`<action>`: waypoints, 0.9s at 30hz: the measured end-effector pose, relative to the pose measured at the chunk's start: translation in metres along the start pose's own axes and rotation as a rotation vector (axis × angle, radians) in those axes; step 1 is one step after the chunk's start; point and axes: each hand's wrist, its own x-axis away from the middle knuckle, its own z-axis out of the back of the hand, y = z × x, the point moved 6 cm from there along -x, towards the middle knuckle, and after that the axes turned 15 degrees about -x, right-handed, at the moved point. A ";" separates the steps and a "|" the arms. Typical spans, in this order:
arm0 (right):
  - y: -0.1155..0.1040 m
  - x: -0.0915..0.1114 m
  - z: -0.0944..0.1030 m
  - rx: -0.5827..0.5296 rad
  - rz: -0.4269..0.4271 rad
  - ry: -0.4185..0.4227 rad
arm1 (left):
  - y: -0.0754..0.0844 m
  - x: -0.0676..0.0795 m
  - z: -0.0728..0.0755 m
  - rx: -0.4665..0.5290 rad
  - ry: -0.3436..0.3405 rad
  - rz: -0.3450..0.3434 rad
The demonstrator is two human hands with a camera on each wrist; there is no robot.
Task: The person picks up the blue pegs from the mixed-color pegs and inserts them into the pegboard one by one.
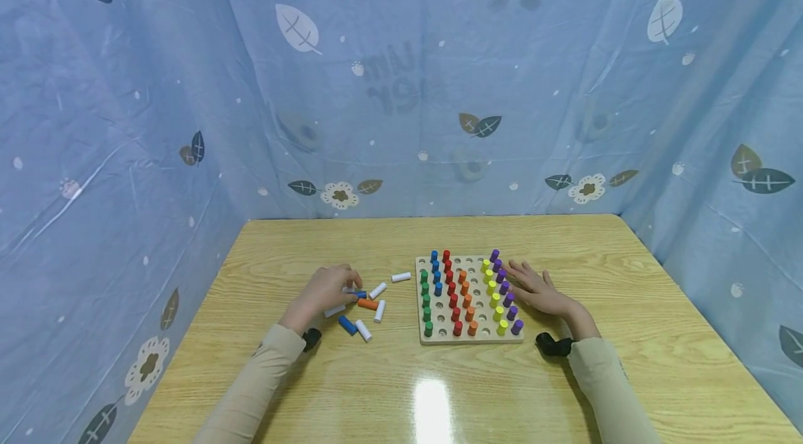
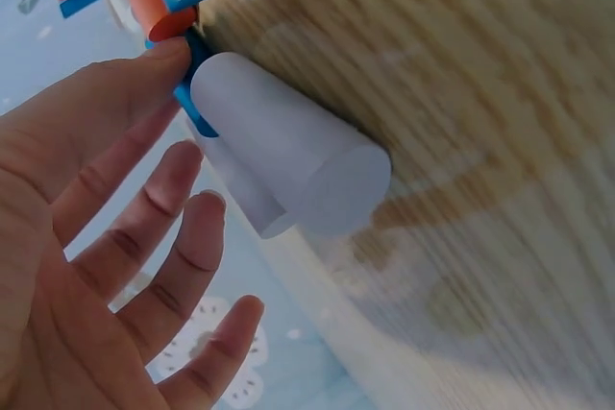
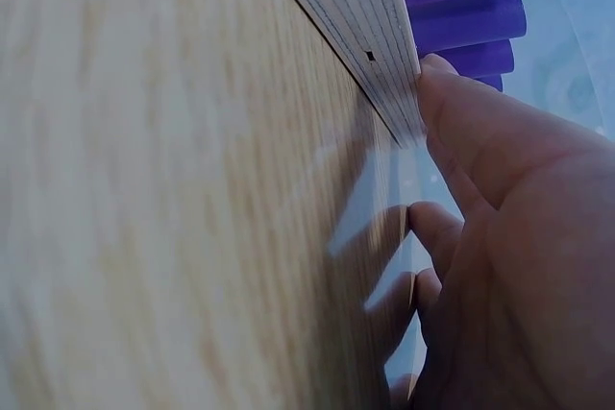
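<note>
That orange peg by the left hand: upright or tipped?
Tipped: the orange peg lies on its side on the table, left of the pegboard.

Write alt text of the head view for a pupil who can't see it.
A left hand pinches a blue peg among loose white, blue and orange pegs; the right hand is beside a partly filled pegboard on a wooden table.

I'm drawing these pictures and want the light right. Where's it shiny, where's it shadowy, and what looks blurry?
Head view: bright white glare on the wooden table, on the near side of the pegboard; left wrist view: dim, the table's grain soft and smeary; right wrist view: dim too, dark finger shapes, shadow or reflection, on the table beside the right hand.
</note>
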 end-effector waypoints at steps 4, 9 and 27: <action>0.001 0.000 0.000 0.003 -0.005 -0.002 | 0.002 -0.001 -0.001 -0.024 0.000 0.004; -0.001 0.000 -0.001 0.005 -0.002 -0.003 | 0.002 -0.004 -0.006 -0.053 0.006 0.019; 0.001 0.000 -0.001 0.006 -0.001 0.003 | 0.002 -0.008 -0.004 0.070 0.026 0.062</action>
